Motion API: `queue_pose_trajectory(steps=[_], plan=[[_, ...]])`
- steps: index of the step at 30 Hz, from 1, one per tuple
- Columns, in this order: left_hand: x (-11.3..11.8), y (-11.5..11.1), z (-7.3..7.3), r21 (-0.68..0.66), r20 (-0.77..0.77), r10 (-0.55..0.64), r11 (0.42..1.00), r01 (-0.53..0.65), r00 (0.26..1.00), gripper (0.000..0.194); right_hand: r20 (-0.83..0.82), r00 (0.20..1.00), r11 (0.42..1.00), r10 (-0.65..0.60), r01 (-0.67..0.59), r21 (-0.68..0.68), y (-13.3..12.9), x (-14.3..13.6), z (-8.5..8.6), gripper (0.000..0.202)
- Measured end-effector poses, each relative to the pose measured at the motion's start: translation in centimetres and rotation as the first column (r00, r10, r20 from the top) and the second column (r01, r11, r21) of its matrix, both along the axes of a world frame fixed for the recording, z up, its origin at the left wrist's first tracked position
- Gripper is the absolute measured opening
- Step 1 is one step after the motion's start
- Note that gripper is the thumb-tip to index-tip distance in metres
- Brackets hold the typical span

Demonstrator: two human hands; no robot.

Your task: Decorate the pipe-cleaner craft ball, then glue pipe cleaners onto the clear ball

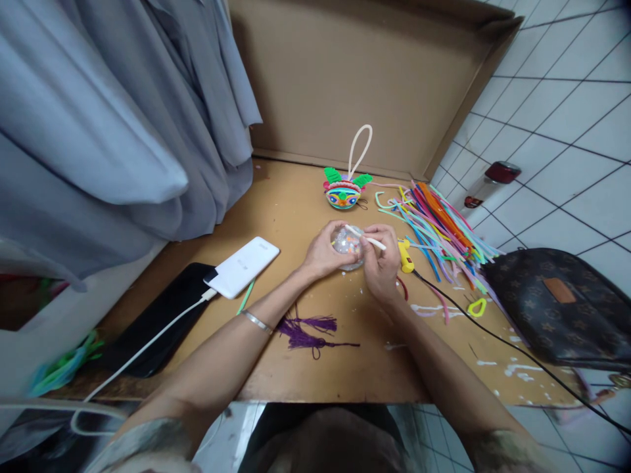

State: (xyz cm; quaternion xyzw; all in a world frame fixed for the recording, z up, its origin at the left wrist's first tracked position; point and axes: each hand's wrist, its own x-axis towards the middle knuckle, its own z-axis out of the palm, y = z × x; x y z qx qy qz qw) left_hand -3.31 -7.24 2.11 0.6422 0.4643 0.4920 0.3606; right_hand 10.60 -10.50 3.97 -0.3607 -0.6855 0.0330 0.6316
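A clear round ball (346,242) with small coloured bits in it is held over the middle of the table. My left hand (323,251) is wrapped round its left side. In my right hand (383,261), thumb and fingers pinch a white stick-like strip (373,242), which lies against the top of the ball. Beyond both hands sits a colourful animal-head ornament (344,190) with green ears and a white loop. Purple tassels (308,333) lie between my forearms, and a yellow tool (405,256) with a black cable is just right of my right hand.
Many fuzzy coloured strips (438,226) lie at the right, near a dark patterned bag (566,305). A white power bank (242,267) with a cable rests partly on a black device (162,322) at the left. Cardboard (355,79) stands behind; grey cloth (187,118) hangs at left.
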Motion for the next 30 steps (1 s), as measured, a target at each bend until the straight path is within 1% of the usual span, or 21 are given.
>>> queue_pose_trajectory(steps=[2, 5, 9, 12, 17, 22, 25, 30], plan=[[0.0, -0.1, 0.0, 0.033, -0.043, -0.001, 0.999, 0.002, 0.999, 0.074, -0.027, 1.0, 1.0, -0.011, 0.011, 0.002, 0.1, 0.3, 0.4, 0.008], [0.1, -0.4, 0.0, 0.069, -0.073, -0.031, 0.997, 0.036, 0.997, 0.074, -0.104, 0.994, 1.0, -0.025, 0.025, -0.005, 0.5, 0.9, 1.0, 0.007], [0.3, -0.8, 0.3, 0.082, -0.099, -0.06, 0.994, 0.068, 0.993, 0.074, -0.19, 0.981, 1.0, -0.022, 0.024, 0.005, 1.0, 1.1, 1.6, 0.008], [0.3, -0.9, 0.4, 0.073, -0.081, -0.063, 0.995, 0.069, 0.995, 0.074, -0.22, 0.975, 1.0, -0.007, 0.011, 0.014, 1.0, 0.9, 1.5, 0.008], [0.1, -0.5, 0.6, 0.007, 0.005, -0.04, 0.999, 0.04, 0.999, 0.075, -0.145, 0.989, 1.0, 0.019, -0.018, 0.009, 0.5, 0.3, 0.9, 0.006], [0.1, -0.3, 0.8, -0.029, 0.093, -0.048, 0.998, 0.051, 0.994, 0.071, -0.064, 0.998, 1.0, -0.006, 0.004, -0.023, 0.3, 0.4, 0.4, 0.008], [0.0, -0.3, 0.8, -0.031, 0.125, -0.048, 0.998, 0.052, 0.991, 0.07, -0.036, 0.999, 0.999, 0.0, -0.002, -0.05, 0.2, 0.4, 0.2, 0.008], [-0.1, -0.1, 0.7, -0.029, 0.126, -0.036, 0.999, 0.04, 0.991, 0.067, 0.053, 0.999, 1.0, 0.01, -0.009, -0.022, 0.0, 0.3, 0.0, 0.008]])
